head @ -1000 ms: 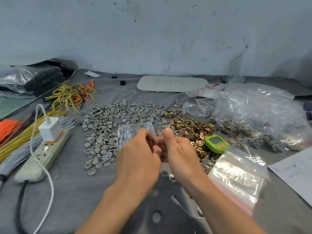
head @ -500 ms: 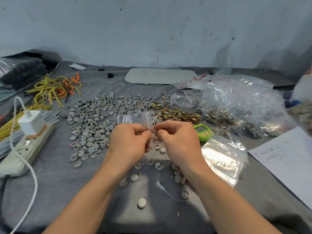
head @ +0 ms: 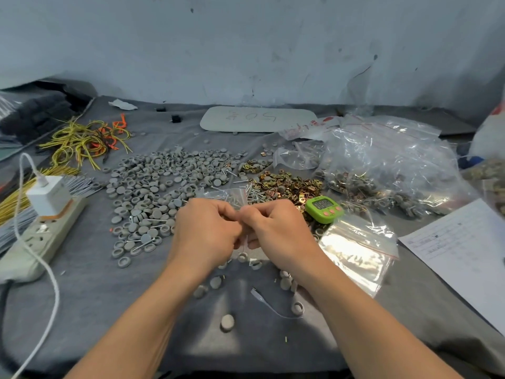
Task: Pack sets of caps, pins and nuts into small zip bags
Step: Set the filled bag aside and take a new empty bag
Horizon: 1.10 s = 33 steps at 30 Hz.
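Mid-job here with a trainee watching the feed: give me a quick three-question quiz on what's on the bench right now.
1. True or false: the small zip bag is pinched by both the left hand and the right hand.
2. The green timer sits: A) left of the left hand; B) right of the right hand; C) between the hands.
3. Which pile lies further left: grey caps or brass nuts?
Key: 1 true; 2 B; 3 grey caps.
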Tool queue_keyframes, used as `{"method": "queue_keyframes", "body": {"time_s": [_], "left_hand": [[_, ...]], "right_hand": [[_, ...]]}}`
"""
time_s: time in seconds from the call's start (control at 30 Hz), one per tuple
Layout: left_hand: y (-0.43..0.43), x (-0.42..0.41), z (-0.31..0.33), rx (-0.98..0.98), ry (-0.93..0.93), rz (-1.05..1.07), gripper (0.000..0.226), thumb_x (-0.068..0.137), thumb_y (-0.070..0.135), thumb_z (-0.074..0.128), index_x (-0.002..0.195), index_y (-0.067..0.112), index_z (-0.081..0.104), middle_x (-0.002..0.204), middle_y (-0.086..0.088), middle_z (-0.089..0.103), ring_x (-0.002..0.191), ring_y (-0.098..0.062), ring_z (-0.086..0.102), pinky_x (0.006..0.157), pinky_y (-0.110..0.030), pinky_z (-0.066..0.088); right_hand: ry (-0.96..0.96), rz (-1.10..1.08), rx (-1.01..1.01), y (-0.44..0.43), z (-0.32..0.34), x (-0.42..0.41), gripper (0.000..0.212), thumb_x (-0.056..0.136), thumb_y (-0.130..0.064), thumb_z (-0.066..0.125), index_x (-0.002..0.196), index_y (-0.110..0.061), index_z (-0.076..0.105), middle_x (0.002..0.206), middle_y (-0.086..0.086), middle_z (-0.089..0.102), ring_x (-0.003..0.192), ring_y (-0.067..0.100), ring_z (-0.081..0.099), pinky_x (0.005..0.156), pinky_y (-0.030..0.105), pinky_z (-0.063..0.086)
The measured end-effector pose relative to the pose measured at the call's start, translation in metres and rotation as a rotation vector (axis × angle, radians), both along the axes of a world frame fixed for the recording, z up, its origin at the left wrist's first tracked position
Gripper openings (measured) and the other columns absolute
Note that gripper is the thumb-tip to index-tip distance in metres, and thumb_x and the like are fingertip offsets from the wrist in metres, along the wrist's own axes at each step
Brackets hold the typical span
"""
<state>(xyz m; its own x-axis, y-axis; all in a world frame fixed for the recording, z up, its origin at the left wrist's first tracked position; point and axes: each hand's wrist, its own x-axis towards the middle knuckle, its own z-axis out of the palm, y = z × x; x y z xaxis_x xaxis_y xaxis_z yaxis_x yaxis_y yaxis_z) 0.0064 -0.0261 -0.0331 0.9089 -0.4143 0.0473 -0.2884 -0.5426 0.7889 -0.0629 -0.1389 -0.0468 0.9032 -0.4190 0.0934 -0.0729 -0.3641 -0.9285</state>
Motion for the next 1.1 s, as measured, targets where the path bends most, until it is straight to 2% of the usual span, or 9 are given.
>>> {"method": "queue_keyframes", "body": {"time_s": [0.13,0.33,0.5,0.57,0.67,0.8,0.93,1.0,1.1], "left_hand": [[-0.003,-0.002,0.000,-0.081,0.057,-0.036,0.016,0.070,0.005,0.080,0.060,0.013,0.072,0.051,-0.003,0.068,0.039,-0.010,0.058,0.038,-0.017,0.038],[0.003,-0.003,0.005,-0.316,0.320,-0.234,0.027,0.075,0.002,0.085,0.058,0.011,0.067,0.051,-0.008,0.061,0.040,-0.011,0.047,0.041,-0.017,0.037],[0.005,-0.006,0.006,-0.468,0.516,-0.336,0.037,0.080,0.001,0.077,0.053,0.020,0.061,0.054,-0.005,0.058,0.044,-0.005,0.043,0.042,-0.013,0.032],[0.003,-0.005,0.004,-0.480,0.474,-0.263,0.039,0.083,0.001,0.077,0.055,0.019,0.058,0.052,-0.003,0.056,0.043,-0.006,0.042,0.041,-0.014,0.032],[0.001,-0.002,0.000,-0.286,0.157,-0.085,0.032,0.076,0.010,0.083,0.055,0.021,0.062,0.047,0.005,0.057,0.042,-0.007,0.043,0.048,-0.022,0.034],[-0.001,-0.007,-0.005,-0.124,-0.026,-0.037,0.020,0.061,0.025,0.084,0.058,0.035,0.067,0.049,0.008,0.064,0.041,-0.005,0.047,0.050,-0.023,0.034],[0.004,-0.003,-0.002,-0.403,0.319,-0.195,0.030,0.063,0.012,0.090,0.052,0.019,0.063,0.059,-0.023,0.060,0.048,-0.017,0.042,0.049,-0.024,0.032],[0.006,-0.003,0.003,-0.536,0.535,-0.272,0.028,0.067,0.012,0.084,0.052,0.018,0.061,0.054,-0.015,0.051,0.047,-0.012,0.036,0.046,-0.017,0.025],[0.007,-0.003,0.009,-0.689,0.737,-0.311,0.020,0.062,0.022,0.080,0.055,0.017,0.062,0.055,-0.005,0.042,0.056,-0.014,0.035,0.055,-0.023,0.026]], "right_hand": [[0.058,0.048,0.104,-0.012,0.003,-0.002,0.033,0.098,-0.014,0.054,0.084,0.006,0.076,0.075,0.021,0.075,0.078,0.044,0.073,0.078,0.052,0.063],[0.100,0.182,0.355,-0.022,0.012,-0.012,0.037,0.102,-0.009,0.052,0.073,-0.005,0.075,0.070,0.016,0.072,0.057,0.022,0.065,0.054,0.026,0.052],[0.079,0.154,0.261,-0.024,0.012,-0.008,0.042,0.100,-0.010,0.052,0.062,-0.014,0.070,0.056,0.007,0.061,0.054,0.019,0.049,0.047,0.022,0.042],[0.029,0.108,0.341,-0.021,0.009,-0.006,0.043,0.102,-0.021,0.053,0.064,-0.013,0.073,0.058,0.009,0.063,0.055,0.021,0.050,0.049,0.025,0.042],[-0.012,0.130,0.306,-0.020,0.006,-0.004,0.045,0.102,-0.036,0.055,0.070,-0.013,0.077,0.065,0.013,0.069,0.052,0.019,0.055,0.053,0.025,0.043],[-0.016,0.147,0.176,-0.019,0.004,-0.002,0.033,0.097,-0.017,0.058,0.073,-0.003,0.077,0.064,0.018,0.070,0.050,0.021,0.056,0.050,0.023,0.043],[-0.026,0.164,0.163,-0.021,0.008,-0.003,0.039,0.100,-0.013,0.055,0.067,-0.003,0.071,0.057,0.013,0.066,0.052,0.025,0.050,0.047,0.025,0.040],[-0.053,0.160,0.202,-0.020,0.010,-0.002,0.045,0.104,-0.014,0.054,0.061,-0.010,0.067,0.050,0.005,0.056,0.052,0.021,0.044,0.047,0.022,0.035],[-0.100,0.173,0.288,-0.016,0.012,0.000,0.051,0.106,-0.014,0.052,0.058,-0.020,0.066,0.050,-0.001,0.048,0.047,0.010,0.036,0.050,0.022,0.030]]}}
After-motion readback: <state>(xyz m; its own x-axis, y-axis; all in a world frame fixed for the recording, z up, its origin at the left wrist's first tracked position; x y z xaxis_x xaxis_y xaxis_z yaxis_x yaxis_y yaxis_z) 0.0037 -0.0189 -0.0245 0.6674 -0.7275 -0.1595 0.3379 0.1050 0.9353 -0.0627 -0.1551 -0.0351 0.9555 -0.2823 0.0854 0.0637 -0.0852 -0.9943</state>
